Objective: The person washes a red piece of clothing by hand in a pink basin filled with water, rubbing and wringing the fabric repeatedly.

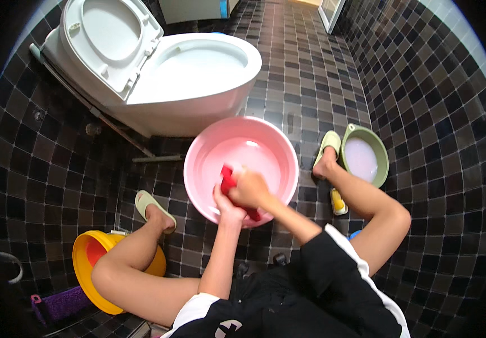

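A pink plastic basin [191,169] of water stands on the floor between my feet. Over its near half, both hands are on a piece of wet-looking red cloth [227,182]. My right hand [249,188] is closed around the cloth from above and is blurred. Below it, my left hand [231,208] holds the cloth from underneath, thumb up along its side. One end of the cloth sticks up past my fingers, while another part hangs by the basin's near rim. The fingers and the overlap hide much of it.
A white toilet [192,112] with raised lid stands beyond the basin. A green basin [383,162] of cloudy water and a scrubbing brush [338,202] are by my right foot. Behind my left leg is a yellow bucket [80,257], near a purple mop head [63,304].
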Tool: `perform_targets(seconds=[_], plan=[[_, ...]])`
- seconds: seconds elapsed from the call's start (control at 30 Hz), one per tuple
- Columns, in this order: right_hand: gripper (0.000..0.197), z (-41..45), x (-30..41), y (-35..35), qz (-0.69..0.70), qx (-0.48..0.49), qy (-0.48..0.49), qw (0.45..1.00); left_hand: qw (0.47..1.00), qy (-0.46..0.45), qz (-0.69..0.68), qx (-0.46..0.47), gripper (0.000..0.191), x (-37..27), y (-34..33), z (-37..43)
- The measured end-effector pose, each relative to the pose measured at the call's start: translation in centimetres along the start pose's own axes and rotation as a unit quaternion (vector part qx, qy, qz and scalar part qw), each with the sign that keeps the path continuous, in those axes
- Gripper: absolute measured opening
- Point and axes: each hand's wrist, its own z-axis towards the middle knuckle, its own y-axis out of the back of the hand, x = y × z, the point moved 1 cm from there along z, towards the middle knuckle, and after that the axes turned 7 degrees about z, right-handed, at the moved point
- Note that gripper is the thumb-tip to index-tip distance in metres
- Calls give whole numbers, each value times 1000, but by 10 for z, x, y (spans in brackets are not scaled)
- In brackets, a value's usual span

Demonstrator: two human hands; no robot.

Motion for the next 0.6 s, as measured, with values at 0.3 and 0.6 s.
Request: perform_targets(seconds=[0.3,0.6], plan=[[17,6,-18,7,43,-101,-31,993,995,72,-65,8,50,6,-12,-5],[15,4,-15,9,55,-102,32,993,996,45,-72,13,54,15,-6,5]])
